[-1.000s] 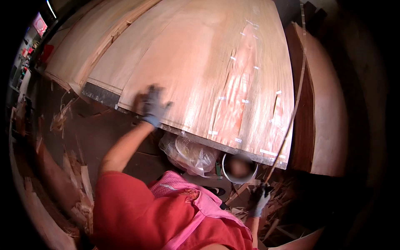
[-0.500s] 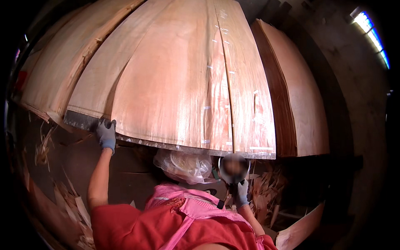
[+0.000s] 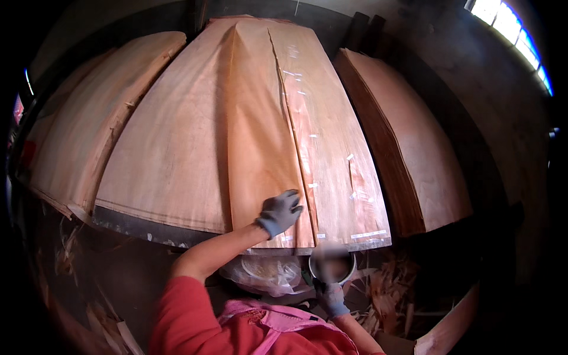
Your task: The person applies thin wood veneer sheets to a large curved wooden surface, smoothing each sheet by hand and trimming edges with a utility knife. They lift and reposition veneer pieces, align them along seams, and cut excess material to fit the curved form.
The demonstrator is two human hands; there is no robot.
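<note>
The right hand (image 3: 332, 297) lay nearest, just beside a round, pale-rimmed object (image 3: 354, 270); whether its fingers were clamped could not be told. Beyond, the left hand (image 3: 280, 213) touched a thin, orange-brown wood sheet (image 3: 257, 139), its fingers bent and slightly apart near the sheet's right edge. The sheet lay lengthwise upon paler wood (image 3: 163, 160).

Looks down and forward from the person's head through a wide fisheye; takes in forearms (image 3: 223, 251) and chest (image 3: 251, 326) close below, sheets (image 3: 163, 148) across the middle, a window (image 3: 513, 32) far at upper right.
</note>
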